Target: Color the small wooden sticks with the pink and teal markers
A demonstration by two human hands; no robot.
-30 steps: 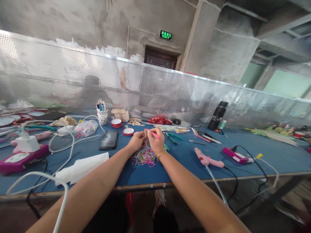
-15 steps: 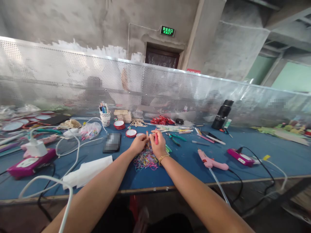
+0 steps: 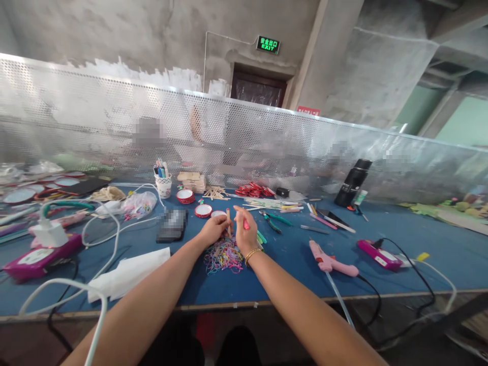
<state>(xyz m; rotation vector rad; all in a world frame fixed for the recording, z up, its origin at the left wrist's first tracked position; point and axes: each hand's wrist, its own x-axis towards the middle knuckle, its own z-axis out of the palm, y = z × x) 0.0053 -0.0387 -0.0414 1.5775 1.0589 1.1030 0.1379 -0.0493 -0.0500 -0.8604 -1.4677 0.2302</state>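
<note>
My left hand (image 3: 211,230) is closed on a wooden stick (image 3: 228,217) that stands upright between my two hands. My right hand (image 3: 245,233) is closed too, pinching a pink stick (image 3: 246,224) close beside the wooden one. Both hands hover over a loose heap of coloured rubber bands (image 3: 223,255) on the blue table (image 3: 290,264). A gold bracelet sits on my right wrist.
A pink glue gun (image 3: 328,259) lies to the right, its cord running off the front edge. Green pliers (image 3: 271,219), round red-rimmed lids (image 3: 202,210), a pen cup (image 3: 163,184), white cables (image 3: 99,230), purple power strips (image 3: 38,252) and a black flask (image 3: 354,182) surround the hands. A perforated metal screen (image 3: 244,137) closes the back.
My right hand turned the pink stick from lying across to pointing down, then drew it into the fist beside the wooden stick. The camera has shifted a little.
</note>
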